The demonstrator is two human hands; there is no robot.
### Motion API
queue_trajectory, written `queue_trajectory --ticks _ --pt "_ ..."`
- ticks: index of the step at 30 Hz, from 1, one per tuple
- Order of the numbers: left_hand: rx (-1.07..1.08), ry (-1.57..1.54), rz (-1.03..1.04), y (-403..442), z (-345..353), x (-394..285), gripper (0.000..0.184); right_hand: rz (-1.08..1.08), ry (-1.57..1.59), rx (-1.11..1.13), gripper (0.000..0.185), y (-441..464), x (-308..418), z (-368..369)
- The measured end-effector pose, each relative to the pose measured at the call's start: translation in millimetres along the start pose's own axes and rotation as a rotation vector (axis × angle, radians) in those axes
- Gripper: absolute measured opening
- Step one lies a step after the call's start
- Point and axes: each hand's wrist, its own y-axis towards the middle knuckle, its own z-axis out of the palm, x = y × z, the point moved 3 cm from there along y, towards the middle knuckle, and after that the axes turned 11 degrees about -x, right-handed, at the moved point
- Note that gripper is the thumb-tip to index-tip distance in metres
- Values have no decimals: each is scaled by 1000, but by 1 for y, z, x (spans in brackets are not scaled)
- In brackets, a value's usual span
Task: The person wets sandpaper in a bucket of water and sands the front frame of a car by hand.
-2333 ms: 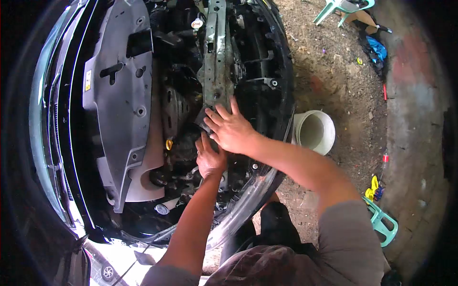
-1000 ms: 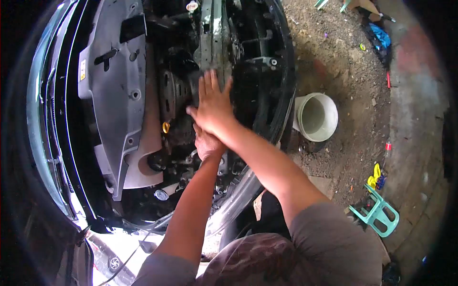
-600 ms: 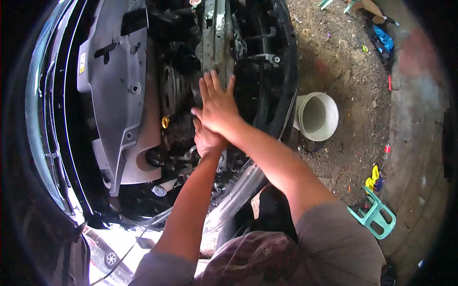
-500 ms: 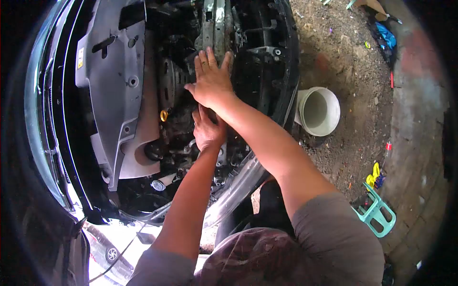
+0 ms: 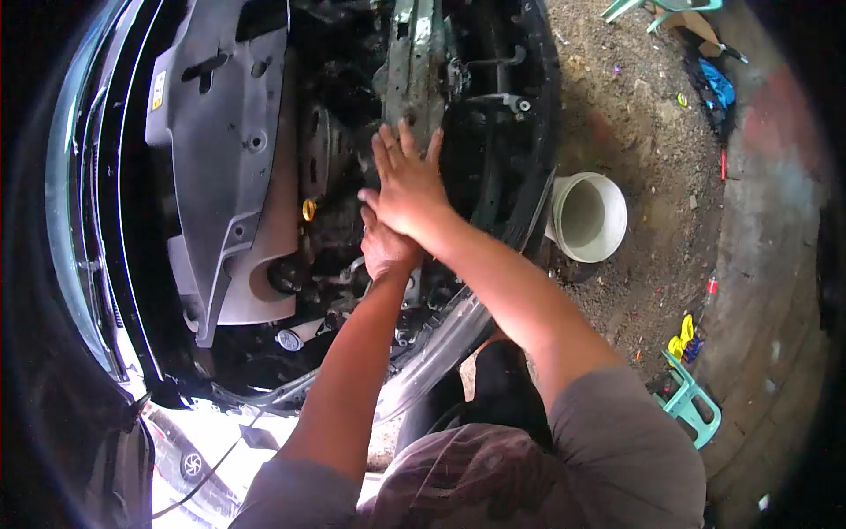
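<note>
My right hand (image 5: pixel 410 185) lies with spread fingers on the lower end of the worn metal crossbar (image 5: pixel 414 66) in the open engine bay. Just below it, my left hand (image 5: pixel 388 247) rests beside the bar's end, its fingers partly covered by my right hand. What my left fingers touch is hidden. Left of the hands are a yellow ring handle (image 5: pixel 308 210) and a large grey plastic cover (image 5: pixel 216 132). A white cap (image 5: pixel 289 339) shows lower down among dark engine parts.
The curved front edge of the car (image 5: pixel 441 357) runs between my body and the bay. On the dirt ground to the right stands a white bucket (image 5: pixel 590 217). Green plastic stools (image 5: pixel 692 406), yellow items (image 5: pixel 680 337) and a blue bag (image 5: pixel 716 84) lie farther right.
Since half a second ago my right hand has come back down the bar, closer over my left hand. Earlier, both hands were side by side near the bar's end. The view has shifted slightly.
</note>
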Motion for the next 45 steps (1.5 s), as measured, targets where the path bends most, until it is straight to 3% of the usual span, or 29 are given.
queue_trajectory --ticks 2,4,8,12,16,17,18,20,22,28,30,34,36,38,40,44,45 --pt "130 -96 -208 -2 -5 0 79 7 -29 -83 95 18 -4 4" --pt "102 -146 -214 -2 -17 -8 76 1 -34 -118 94 34 -3 7" --pt "96 -46 -194 -1 -20 -9 87 78 25 2 102 -4 5 -2" --pt "87 -141 -161 -3 -10 1 81 54 3 -29 99 23 -4 8" --pt "172 -118 -184 0 -23 -4 87 41 -98 31 102 15 1 0" --pt "147 -128 -242 1 -21 -6 90 39 -83 35 102 3 2 -3" --pt "44 -100 -171 0 -14 -3 90 37 -62 52 102 -8 2 -1" --pt "171 -102 -176 -2 -10 2 86 27 -59 27 102 12 -2 16" --pt "102 -138 -181 -3 -19 -3 79 37 -59 -46 107 44 -4 20" --pt "102 -118 -204 -2 -16 -4 91 52 -39 15 97 -7 0 7" --pt "293 -93 -218 3 -22 -4 94 23 -68 -107 100 21 -1 16" --pt "107 -115 -216 0 -25 -10 95 52 -37 -37 99 -3 1 2" --pt "149 -20 -159 0 -21 -7 101 42 -9 -50 97 -27 3 -4" --pt "226 -51 -202 -1 -18 -7 93 40 -17 0 98 -4 -4 0" --pt "51 -117 -172 -4 -4 2 82 26 -51 -65 94 24 -6 3" --pt "150 -109 -196 -1 -27 -12 79 116 -10 27 97 0 3 -4" --pt "36 13 -26 2 -16 -9 79 93 -1 -3 96 -8 1 -2"
